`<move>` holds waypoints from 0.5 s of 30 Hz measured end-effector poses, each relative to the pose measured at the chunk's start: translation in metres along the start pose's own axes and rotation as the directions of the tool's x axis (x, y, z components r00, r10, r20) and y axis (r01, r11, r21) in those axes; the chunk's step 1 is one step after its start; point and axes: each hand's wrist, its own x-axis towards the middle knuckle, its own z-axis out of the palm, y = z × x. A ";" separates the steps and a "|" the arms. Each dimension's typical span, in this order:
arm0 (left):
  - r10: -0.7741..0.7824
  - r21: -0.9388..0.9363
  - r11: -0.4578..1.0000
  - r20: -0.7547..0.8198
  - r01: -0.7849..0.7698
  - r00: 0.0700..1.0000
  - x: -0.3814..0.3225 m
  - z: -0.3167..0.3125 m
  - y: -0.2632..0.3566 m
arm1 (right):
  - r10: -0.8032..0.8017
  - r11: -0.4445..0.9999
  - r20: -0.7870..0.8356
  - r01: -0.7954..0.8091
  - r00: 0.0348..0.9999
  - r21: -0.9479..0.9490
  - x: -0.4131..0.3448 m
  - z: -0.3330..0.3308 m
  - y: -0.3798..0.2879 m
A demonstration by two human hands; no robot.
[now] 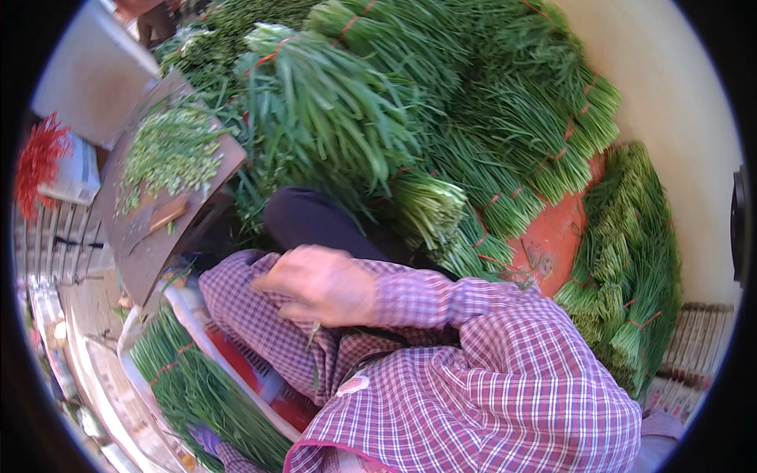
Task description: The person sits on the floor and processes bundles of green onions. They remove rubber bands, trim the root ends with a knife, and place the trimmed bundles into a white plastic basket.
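My right hand, bare and blurred, is over my checkered knee. Its fingers are bent and somewhat apart, with nothing visible in them. At the lower left my left hand, in a purple glove, touches long green leaves of a chive bunch tied with red bands. Leaves hide its fingertips, so its grip is unclear. That bunch lies in a crate with a pale lining. Beyond my knees a large tied chive bunch rests on others, and a smaller bunch shows its pale cut ends.
A brown board at the left bears chive trimmings and a wooden handle. Red ties hang at the far left. More tied bunches lie at the right, by an orange-red surface and a pale wall.
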 end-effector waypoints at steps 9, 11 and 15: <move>0.116 -0.259 0.960 0.015 -0.108 0.993 0.018 -0.001 0.029 | 0.502 0.664 -0.717 -0.746 0.484 -0.039 -0.175 -0.277 0.099; 0.142 -0.353 0.928 0.038 -0.119 0.989 0.026 0.003 0.036 | 0.558 0.531 -0.729 -0.846 0.397 -0.054 -0.225 -0.294 0.111; 0.213 -0.566 0.816 0.112 -0.114 0.971 0.055 0.013 0.063 | 0.848 0.093 -0.451 -0.915 0.280 -0.393 -0.320 -0.264 0.132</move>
